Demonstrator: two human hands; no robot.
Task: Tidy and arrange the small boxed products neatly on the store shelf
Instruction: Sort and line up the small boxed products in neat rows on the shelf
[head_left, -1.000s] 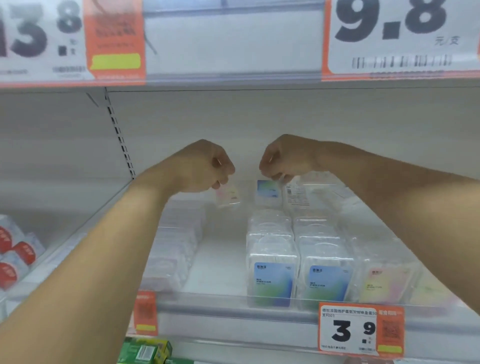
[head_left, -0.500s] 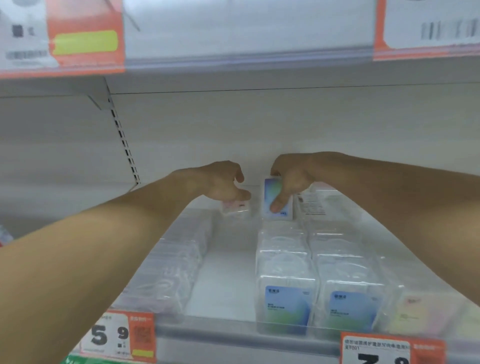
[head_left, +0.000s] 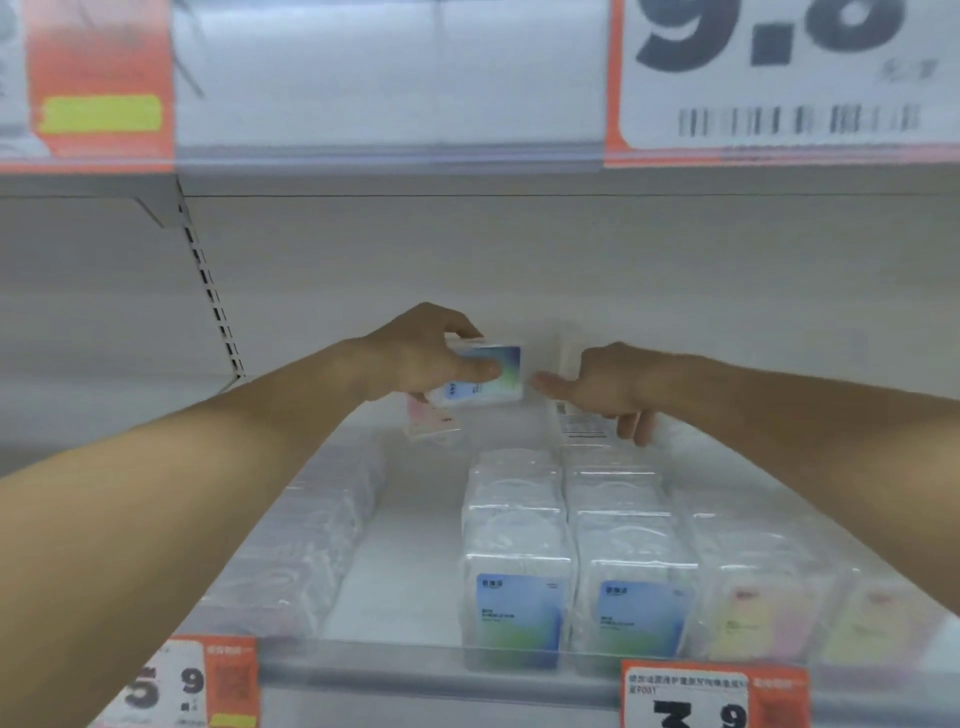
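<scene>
1 blue-labelled box (head_left: 480, 376) is held clamped in the left hand (head_left: 421, 353) above the shelf's (head_left: 410, 545) back edge. The right hand (head_left: 605, 387), fingers loosely apart, grips nothing. 1 pink box (head_left: 431, 423) lies beneath; 2 blue-fronted rows (head_left: 571, 571) reach the front edge.

Your left hand (head_left: 415, 353) gripping a blue-labelled box (head_left: 480, 376) above the shelf (head_left: 405, 545), your right hand (head_left: 597, 387) loosely curled beside it.

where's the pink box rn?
Head view: the pink box lies at the back of the shelf, left of centre, just below the left hand and its blue box.
</scene>
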